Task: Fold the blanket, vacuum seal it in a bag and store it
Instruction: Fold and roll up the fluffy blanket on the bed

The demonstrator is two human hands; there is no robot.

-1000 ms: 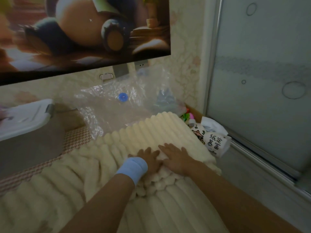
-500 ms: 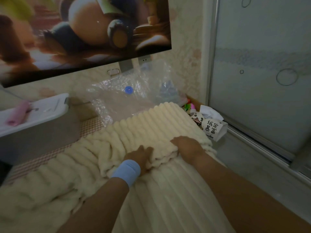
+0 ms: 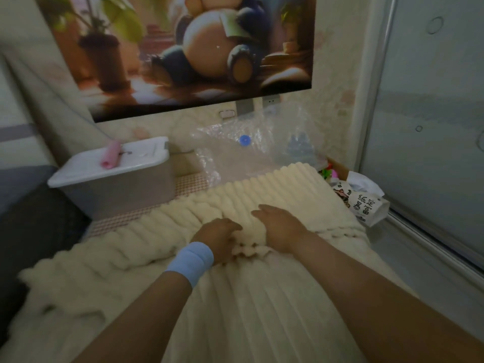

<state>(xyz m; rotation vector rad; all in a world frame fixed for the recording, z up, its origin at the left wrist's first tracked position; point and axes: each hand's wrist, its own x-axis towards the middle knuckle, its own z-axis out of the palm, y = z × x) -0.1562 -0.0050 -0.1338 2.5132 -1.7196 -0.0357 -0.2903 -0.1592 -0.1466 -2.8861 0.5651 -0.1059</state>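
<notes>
wall point(image 3: 337, 74): pale patterned paper | poster point(image 3: 199, 48): cartoon scene | right: frosted glass door point(image 3: 432, 100) | floor point(image 3: 408, 273): grey | light: dim

Fingers point(image 3: 230, 227) of the left hand point(image 3: 218, 235) vanish into the blanket point(image 3: 262, 310), cut off below.

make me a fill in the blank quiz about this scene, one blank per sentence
1. The left hand and the right hand are both on the cream ____.
2. The wristband on the left wrist is ____.
3. The roll lying on the lid of the white box is coloured ____.
4. The round blue valve sits on the clear plastic ____.

Missing words: blanket; blue; pink; bag.
</notes>
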